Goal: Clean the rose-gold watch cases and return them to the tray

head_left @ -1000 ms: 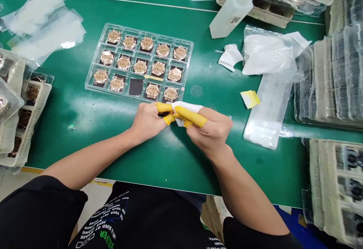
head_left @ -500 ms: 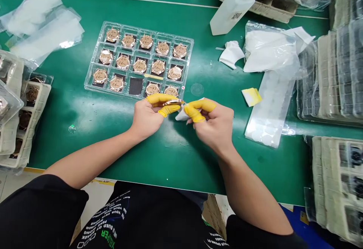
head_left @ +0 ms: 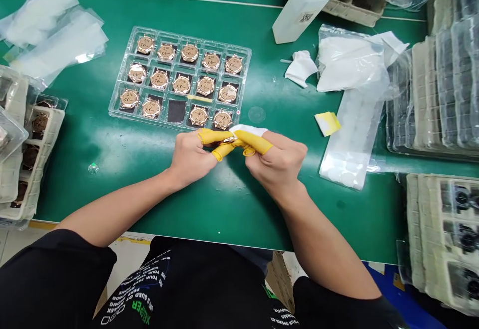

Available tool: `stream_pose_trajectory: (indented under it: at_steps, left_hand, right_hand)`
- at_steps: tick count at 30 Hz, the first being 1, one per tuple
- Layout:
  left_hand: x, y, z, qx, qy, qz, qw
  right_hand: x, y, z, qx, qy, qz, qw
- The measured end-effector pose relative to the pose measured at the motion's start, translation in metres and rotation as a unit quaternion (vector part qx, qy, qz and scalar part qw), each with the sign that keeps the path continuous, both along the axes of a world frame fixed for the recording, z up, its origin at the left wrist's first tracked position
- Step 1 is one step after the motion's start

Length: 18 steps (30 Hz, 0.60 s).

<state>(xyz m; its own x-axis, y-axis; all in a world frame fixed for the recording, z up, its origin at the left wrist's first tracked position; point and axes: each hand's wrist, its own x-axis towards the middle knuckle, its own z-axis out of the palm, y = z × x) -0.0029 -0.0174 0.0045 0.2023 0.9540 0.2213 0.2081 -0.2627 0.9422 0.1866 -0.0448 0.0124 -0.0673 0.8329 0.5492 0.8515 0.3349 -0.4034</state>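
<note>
My left hand (head_left: 194,153) pinches a rose-gold watch case (head_left: 228,140) between thumb and finger, both in yellow finger cots. The case is seen edge-on and mostly covered by fingers. My right hand (head_left: 277,157), also with yellow cots, grips a white cloth (head_left: 249,130) and presses it against the case's right end. Just beyond my hands lies a clear plastic tray (head_left: 112,109) of rose-gold watch cases, backs up. One front-row pocket (head_left: 176,112) shows only its black pad. A thin yellow strip (head_left: 199,99) rests across the tray.
A white bottle (head_left: 299,12) stands tilted in view at the back right. Crumpled white cloth (head_left: 300,68), a folded yellow-white piece (head_left: 327,124) and a strip of clear film (head_left: 352,139) lie to the right. Stacked trays (head_left: 430,239) flank the right side, more trays (head_left: 48,144) the left.
My right hand has moved its fingers and the white cloth up onto the watch case, with the cloth now over its edge. My left hand keeps its hold. The whole view has shifted slightly.
</note>
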Motion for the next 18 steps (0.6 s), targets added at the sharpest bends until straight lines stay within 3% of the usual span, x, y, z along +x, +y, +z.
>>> stream_pose_trajectory:
  at_steps: [3,5,8,14,16,18]
  left_hand:
    - [0.003,0.004,-0.001,-0.072,-0.078,-0.002,0.994]
    - [0.007,0.008,-0.003,-0.113,-0.150,-0.007,0.982]
    - [0.011,0.011,-0.007,-0.103,-0.201,-0.016,0.974]
    - [0.003,0.000,-0.004,-0.051,-0.046,-0.014,0.998]
    - [0.001,-0.002,-0.003,-0.063,-0.032,-0.014,0.997]
    - [0.003,-0.001,-0.003,-0.086,-0.068,-0.014,0.994]
  right_hand:
    - [0.007,0.004,0.005,-0.023,-0.002,-0.044,0.999]
    - [0.010,0.005,0.009,-0.041,0.113,-0.033,0.992]
    - [0.008,0.003,0.012,-0.054,0.242,0.013,0.969]
    - [-0.012,-0.009,0.000,0.016,0.101,0.095,0.990]
    - [-0.012,-0.010,0.005,0.031,0.070,0.078,0.994]
    - [-0.004,-0.010,0.018,0.023,0.055,0.020,0.998]
